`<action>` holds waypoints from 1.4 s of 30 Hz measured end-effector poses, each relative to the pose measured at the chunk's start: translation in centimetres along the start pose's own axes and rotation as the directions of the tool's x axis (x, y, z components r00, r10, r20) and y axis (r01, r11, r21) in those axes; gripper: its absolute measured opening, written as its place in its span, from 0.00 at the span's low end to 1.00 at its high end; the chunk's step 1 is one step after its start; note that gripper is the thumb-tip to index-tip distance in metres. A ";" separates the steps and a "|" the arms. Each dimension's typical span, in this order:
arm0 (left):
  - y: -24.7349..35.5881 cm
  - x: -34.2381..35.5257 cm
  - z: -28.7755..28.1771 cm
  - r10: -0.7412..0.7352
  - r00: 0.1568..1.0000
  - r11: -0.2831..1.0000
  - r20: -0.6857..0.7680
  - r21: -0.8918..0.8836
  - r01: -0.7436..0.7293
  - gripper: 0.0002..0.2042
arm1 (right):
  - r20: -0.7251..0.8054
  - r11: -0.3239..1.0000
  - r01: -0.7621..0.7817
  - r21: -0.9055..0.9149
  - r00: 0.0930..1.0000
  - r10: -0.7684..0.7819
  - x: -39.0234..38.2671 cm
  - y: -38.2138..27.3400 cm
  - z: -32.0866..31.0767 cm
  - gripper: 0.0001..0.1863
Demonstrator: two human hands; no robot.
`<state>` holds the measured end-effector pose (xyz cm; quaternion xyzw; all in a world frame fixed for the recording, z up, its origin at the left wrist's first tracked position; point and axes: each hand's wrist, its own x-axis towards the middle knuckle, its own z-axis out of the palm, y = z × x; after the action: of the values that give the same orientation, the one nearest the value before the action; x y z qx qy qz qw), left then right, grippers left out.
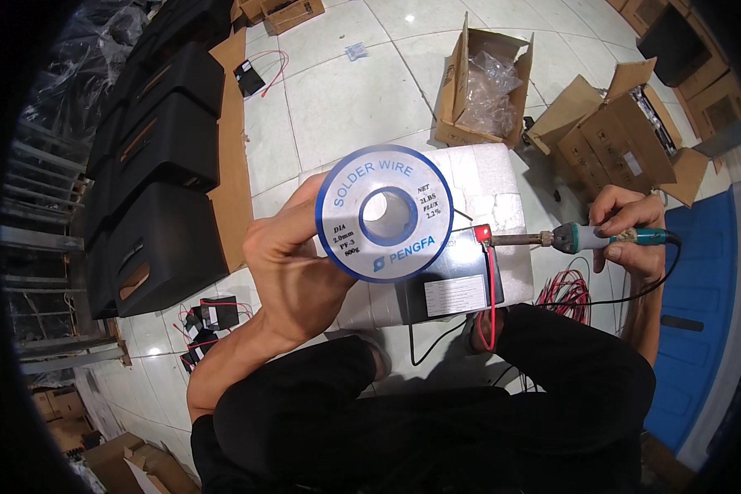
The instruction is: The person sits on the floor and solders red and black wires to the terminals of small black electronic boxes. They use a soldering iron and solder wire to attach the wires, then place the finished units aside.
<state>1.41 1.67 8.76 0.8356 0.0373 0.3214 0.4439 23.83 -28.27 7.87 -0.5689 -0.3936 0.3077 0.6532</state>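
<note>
My left hand (292, 263) grips a blue-rimmed spool of solder wire (346, 210), its white printed face turned up. Closed around the teal and grey handle of a soldering iron (580, 238) is my right hand (634, 230). The iron points left, and its tip meets the red terminal block (483, 234) at the corner of a black battery (440, 267). A red wire (493, 305) runs down from that terminal. The spool hides part of the battery, which rests on a white foam block (514, 198).
Left stand several black cases (169, 148) on cardboard. Small black batteries with red wires (214, 313) lie on the tiles. Opened cardboard boxes (589, 148) stand ahead right. A red wire coil (564, 292) and the iron's black cord (673, 263) lie near my right arm, beside a blue panel (687, 346).
</note>
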 end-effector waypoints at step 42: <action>0.0 0.0 0.0 -0.003 1.000 1.000 -0.024 -0.004 0.003 0.16 | 0.020 0.989 0.109 -0.104 0.994 -0.107 -0.5 0.2 0.0 0.14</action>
<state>1.38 1.68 8.79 0.8308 0.0431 0.3308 0.4455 23.60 -28.72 7.61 -0.5782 -0.4442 0.2549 0.6352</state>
